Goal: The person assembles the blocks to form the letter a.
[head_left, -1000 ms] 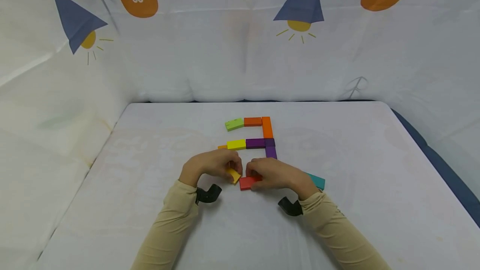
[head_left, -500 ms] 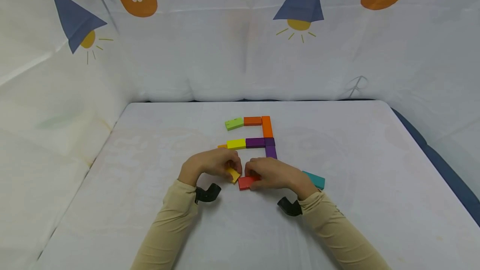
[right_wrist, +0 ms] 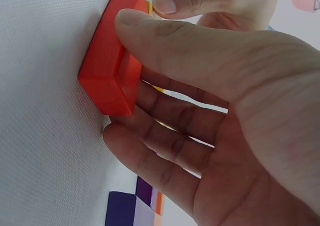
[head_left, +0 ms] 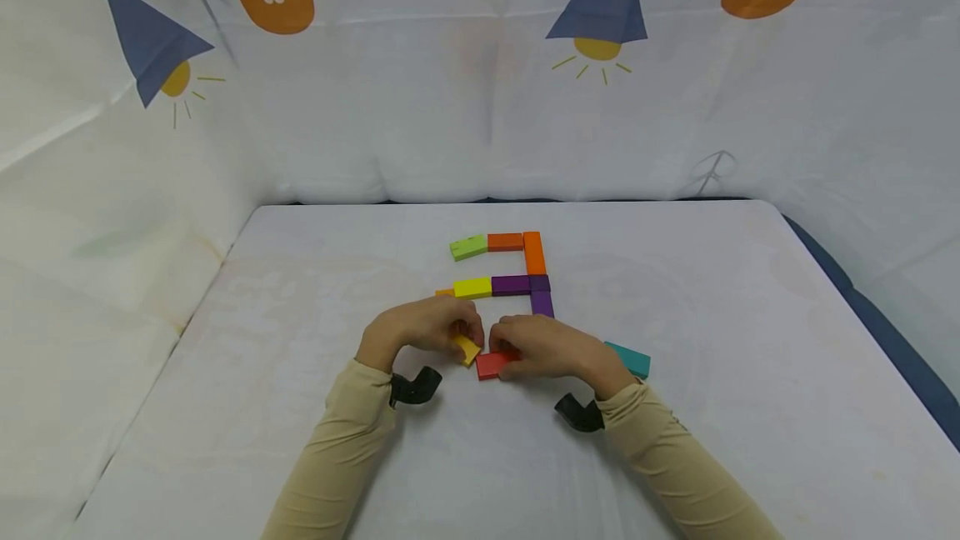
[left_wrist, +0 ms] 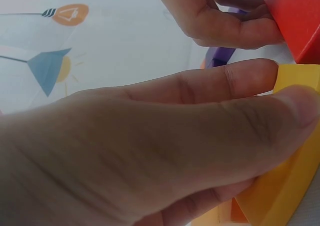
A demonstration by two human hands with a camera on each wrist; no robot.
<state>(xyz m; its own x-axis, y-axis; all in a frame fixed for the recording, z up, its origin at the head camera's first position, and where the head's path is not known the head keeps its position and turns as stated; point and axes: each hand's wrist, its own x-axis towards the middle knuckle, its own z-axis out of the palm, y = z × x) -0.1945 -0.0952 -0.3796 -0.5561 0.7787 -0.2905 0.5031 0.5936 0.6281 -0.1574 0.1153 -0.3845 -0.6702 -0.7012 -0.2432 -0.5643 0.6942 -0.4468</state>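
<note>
Left hand (head_left: 426,327): pinching yellow block (head_left: 468,350), angled. Right hand (head_left: 557,348): gripping red block (head_left: 491,366). I judge uneven push, ends so close, could skew either block.

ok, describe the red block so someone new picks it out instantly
On the white tabletop, find the right hand. It pinches the red block, close beside the yellow block in the left hand. Plain red sets it apart from that yellow neighbour and from the orange-red block in the far row.
</note>
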